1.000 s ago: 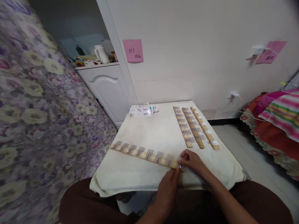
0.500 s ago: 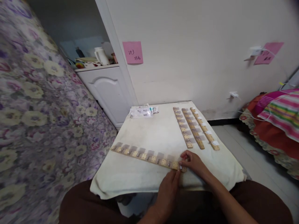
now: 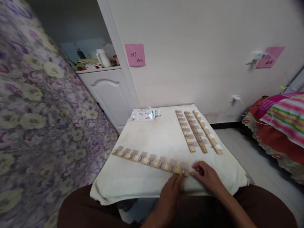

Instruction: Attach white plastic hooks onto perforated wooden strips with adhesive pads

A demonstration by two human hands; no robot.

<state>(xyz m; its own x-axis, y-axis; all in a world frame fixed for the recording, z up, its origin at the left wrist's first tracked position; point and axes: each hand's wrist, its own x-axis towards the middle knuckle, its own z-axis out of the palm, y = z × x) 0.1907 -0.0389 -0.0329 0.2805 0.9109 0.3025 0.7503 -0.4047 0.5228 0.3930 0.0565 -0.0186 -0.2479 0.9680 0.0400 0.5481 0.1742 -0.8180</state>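
Observation:
A long wooden strip point(image 3: 144, 160) lies slantwise across the near part of the table, with small metal clips along it and clear, shadowy pieces standing behind them. My left hand point(image 3: 169, 191) is at its right end, fingertips pressed on the near edge beside the last metal clip point(image 3: 183, 172). Just right of that end is my right hand point(image 3: 209, 177), its thumb and bent fingers apart, with nothing visible between them. Farther back on the right lie three more wooden strips: a left one point(image 3: 185, 131), a middle one point(image 3: 196, 132) and a right one point(image 3: 207, 132) bearing white tabs.
A cream cloth point(image 3: 142, 185) covers the small table. Flat clear packages point(image 3: 143, 115) lie at its back left. A floral curtain point(image 3: 54, 126) hangs at the left, before a white cabinet point(image 3: 109, 91). On the right is a bed with striped bedding point(image 3: 289, 114).
My right hand has let go of the strip's end and moved a little right and towards me, its fingers parting. My left hand stays at the strip.

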